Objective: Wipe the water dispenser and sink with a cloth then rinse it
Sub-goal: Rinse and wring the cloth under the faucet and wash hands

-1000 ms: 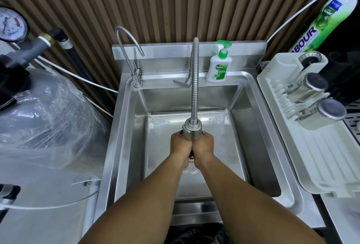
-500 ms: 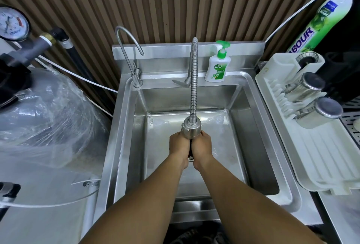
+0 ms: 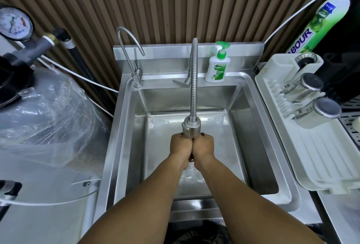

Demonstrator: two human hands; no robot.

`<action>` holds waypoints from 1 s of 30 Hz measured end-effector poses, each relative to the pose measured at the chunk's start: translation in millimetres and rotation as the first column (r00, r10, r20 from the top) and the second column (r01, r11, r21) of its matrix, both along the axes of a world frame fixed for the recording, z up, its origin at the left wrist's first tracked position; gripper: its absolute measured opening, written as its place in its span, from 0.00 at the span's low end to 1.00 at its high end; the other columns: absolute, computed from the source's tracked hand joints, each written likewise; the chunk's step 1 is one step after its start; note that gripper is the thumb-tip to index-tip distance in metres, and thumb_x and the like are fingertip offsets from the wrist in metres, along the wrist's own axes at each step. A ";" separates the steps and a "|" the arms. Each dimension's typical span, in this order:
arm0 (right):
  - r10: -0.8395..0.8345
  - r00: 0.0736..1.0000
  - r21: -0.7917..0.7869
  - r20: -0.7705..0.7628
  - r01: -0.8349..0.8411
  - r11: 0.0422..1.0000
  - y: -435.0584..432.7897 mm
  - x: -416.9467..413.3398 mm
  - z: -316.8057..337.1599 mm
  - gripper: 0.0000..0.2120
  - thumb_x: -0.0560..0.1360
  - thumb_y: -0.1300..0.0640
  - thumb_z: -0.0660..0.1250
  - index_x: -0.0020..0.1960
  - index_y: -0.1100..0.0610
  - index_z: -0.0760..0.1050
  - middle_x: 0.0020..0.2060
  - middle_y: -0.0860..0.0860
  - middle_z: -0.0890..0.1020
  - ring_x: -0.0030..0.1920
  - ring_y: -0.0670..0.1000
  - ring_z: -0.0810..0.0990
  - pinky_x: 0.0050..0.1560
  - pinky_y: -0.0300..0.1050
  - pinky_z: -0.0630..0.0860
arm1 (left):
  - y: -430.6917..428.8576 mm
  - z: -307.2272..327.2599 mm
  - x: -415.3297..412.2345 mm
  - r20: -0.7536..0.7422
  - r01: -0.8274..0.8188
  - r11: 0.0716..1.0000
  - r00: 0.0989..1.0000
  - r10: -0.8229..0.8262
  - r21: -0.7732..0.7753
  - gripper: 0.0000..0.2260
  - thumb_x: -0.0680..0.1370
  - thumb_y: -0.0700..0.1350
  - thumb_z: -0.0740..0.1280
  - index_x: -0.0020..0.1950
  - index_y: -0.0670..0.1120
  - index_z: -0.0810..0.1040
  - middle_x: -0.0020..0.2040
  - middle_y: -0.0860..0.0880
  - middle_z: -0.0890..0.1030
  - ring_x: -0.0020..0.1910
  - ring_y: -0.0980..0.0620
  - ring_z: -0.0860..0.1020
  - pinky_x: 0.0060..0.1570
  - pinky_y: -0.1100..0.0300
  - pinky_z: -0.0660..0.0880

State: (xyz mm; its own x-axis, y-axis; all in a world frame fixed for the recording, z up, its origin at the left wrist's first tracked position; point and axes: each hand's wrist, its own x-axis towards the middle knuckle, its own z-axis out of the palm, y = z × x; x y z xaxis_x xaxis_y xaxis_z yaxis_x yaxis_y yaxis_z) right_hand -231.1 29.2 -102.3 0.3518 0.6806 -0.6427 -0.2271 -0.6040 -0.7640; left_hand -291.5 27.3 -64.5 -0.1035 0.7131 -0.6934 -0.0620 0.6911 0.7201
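we hold left hand (image 3: 180, 146) and right hand (image 3: 203, 147) curled, pressed together | under spray head (image 3: 191, 128), over sink (image 3: 118, 146) | what they clasp: cannot tell

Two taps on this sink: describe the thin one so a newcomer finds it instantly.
Find the stainless steel sink against the brown slatted wall. At its back left corner stands the slim steel gooseneck tap. Unlike the ribbed flexible hose tap in the middle, it is smooth and its spout hooks down to the right.
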 end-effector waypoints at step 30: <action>0.029 0.999 -0.027 0.027 -0.028 0.999 -10.6 -2.9 10.1 0.17 0.76 0.60 0.62 0.29 0.55 0.65 0.23 0.50 0.72 0.29 0.53 0.69 0.31 0.44 0.67 | -3.9 -4.8 -2.0 0.017 -0.001 0.999 1.000 0.002 -0.037 0.11 0.78 0.40 0.65 0.35 0.43 0.73 0.30 0.46 0.75 0.29 0.48 0.72 0.28 0.63 0.68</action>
State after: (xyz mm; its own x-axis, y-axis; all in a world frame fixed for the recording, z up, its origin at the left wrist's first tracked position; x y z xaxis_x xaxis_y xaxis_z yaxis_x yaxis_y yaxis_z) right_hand -234.0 18.5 -92.1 0.3507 0.6732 -0.6510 -0.1885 -0.6302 -0.7532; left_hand -293.6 23.4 -69.3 -0.0922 0.6868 -0.7210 -0.0753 0.7172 0.6928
